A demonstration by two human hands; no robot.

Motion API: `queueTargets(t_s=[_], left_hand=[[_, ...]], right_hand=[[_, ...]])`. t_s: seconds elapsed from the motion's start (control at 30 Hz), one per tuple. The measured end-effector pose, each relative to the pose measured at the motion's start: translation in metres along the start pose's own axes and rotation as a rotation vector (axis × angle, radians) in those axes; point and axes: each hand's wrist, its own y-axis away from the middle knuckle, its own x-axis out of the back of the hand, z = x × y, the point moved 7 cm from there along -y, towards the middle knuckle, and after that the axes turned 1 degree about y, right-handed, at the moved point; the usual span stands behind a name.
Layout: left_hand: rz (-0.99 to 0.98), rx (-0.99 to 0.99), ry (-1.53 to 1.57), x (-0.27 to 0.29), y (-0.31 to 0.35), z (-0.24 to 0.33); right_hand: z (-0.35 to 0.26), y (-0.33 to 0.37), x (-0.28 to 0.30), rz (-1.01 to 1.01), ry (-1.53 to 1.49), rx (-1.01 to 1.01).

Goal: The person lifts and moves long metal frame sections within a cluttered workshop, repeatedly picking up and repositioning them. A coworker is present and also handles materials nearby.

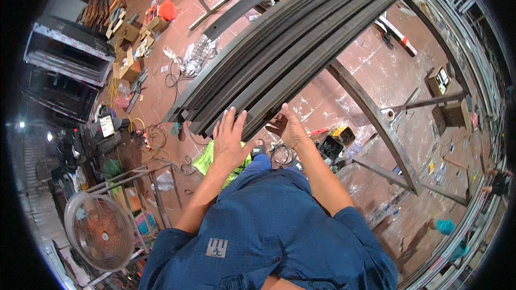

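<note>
Long dark bars: stiff, probably heavy, best held by the outer edges

The stack of dark bars [301, 48] slants up and to the right in front of the person, its near end by the waist, and appears to lie across a metal frame [384, 123]. The bars look like long ribbed metal profiles, so they should be stiff and hard to dent, but weighty together and awkward through sheer length. Their smooth faces may slide over one another, and the cut ends may be sharp. A single bar would be best taken from below by its outer edges, with the hands spread well along its length for balance.

The left grip [230, 142] lies palm down on the stack's near end, fingers spread, closed round nothing. The right grip [293, 129] is at the stack's right edge, half curled with thumb raised; whether it has hold of a bar cannot be told.

Right of the stack, the frame's slanting beam limits sideways room. Below its near end, a yellow-green cloth or bag [203, 157] and a coil of wire [281, 154] lie close to the feet and could trip them. Left of the stack are loose cables [173, 78] and cardboard boxes [128, 67]; farther off, toward the lower left, stands a fan [100, 231]. A black-and-yellow box [343, 135] sits right of the near end, on the reddish floor [317, 110].
</note>
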Motion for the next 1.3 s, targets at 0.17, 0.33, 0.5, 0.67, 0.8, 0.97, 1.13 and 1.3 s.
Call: queueTargets(t_s=[0.17, 0.33, 0.5, 0.67, 0.8, 0.97, 1.13, 1.3], left_hand=[[0.027, 0.119, -0.015, 0.011, 0.006, -0.033], [-0.178, 0.183, 0.198, 0.022, -0.007, -0.024], [-0.285, -0.019, 0.316, -0.009, -0.021, -0.025], [-0.694, 0.361, 1.356, -0.092, -0.025, -0.046], [-0.816, 0.42, 1.305, -0.095, -0.028, -0.045], [-0.522, 0.273, 0.832, -0.028, -0.049, -0.012], [-0.338, 0.166, 0.488, -0.024, -0.035, 0.012], [-0.43, 0.089, 0.609, -0.041, -0.032, 0.02]], right_hand=[[0.007, -0.007, -0.029, 0.013, -0.025, 0.042], [-0.003, 0.008, -0.023, 0.252, -0.159, 0.239], [-0.024, 0.07, -0.031, 0.539, -0.098, 0.464], [-0.035, 0.072, -0.029, 0.621, 0.031, 0.551], [-0.036, 0.082, -0.012, 0.481, -0.094, 0.628], [-0.036, 0.099, 0.026, 0.393, -0.103, 0.548], [-0.025, 0.096, 0.038, 0.446, -0.043, 0.393], [-0.028, 0.107, 0.026, 0.49, -0.027, 0.394]])
